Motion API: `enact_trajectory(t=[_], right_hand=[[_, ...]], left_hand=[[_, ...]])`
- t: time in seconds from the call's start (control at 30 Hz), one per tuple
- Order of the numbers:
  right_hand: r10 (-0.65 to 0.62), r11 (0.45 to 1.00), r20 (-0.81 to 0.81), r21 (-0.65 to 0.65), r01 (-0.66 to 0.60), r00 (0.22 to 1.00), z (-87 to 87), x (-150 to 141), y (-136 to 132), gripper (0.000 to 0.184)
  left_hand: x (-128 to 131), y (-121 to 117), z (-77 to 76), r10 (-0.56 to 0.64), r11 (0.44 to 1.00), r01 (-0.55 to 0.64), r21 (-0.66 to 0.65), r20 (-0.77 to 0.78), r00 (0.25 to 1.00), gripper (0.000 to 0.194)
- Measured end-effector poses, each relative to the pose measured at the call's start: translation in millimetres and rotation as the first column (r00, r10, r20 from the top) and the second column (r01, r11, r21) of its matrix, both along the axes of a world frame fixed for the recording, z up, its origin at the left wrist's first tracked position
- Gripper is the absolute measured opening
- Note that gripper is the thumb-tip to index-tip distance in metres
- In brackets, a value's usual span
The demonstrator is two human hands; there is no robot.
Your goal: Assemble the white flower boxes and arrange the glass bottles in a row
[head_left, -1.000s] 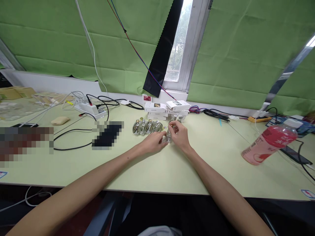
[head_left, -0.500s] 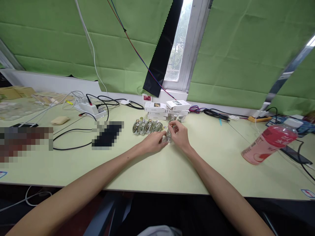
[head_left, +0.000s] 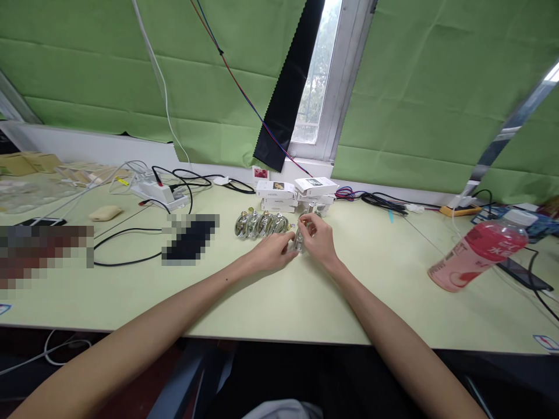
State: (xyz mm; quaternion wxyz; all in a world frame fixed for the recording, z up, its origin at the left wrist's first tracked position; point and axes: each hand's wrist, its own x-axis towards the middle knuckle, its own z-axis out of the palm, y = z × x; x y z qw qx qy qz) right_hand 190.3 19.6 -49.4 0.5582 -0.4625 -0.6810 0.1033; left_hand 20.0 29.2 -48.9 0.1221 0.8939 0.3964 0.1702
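Note:
My left hand (head_left: 276, 251) has its thumb and fingers at the lower left side of a small, shiny, clear-and-metallic piece (head_left: 299, 244). From the right, my right hand (head_left: 318, 238) curls its fingers over the top of the same piece in a pinch. Both hands hide most of it, so its kind does not show. Left of it stands a row of several round, olive-gold pieces (head_left: 262, 226) with gold knobs on top, glossy as if in clear wrap. Another shiny piece (head_left: 311, 208) shows partly behind my right hand.
White printed boxes (head_left: 278, 203) are stacked behind the row. A pink drink bottle (head_left: 478, 256) stands at the right, by a dark phone (head_left: 526, 274). Cables and a power strip (head_left: 163, 195) lie at the left, near a cream-coloured case (head_left: 105, 213). Black cables (head_left: 384, 203) lie along the back.

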Motion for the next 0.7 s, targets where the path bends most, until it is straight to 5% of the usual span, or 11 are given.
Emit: enact_trajectory(t=[0.7], right_hand=[[0.007, 1.000, 0.028, 0.001, -0.007, 1.000, -1.9, 1.1, 2.3, 0.012]], left_hand=[[0.8, -1.7, 2.5, 0.009, 1.000, -0.009, 0.016, -0.027, 1.000, 0.021]])
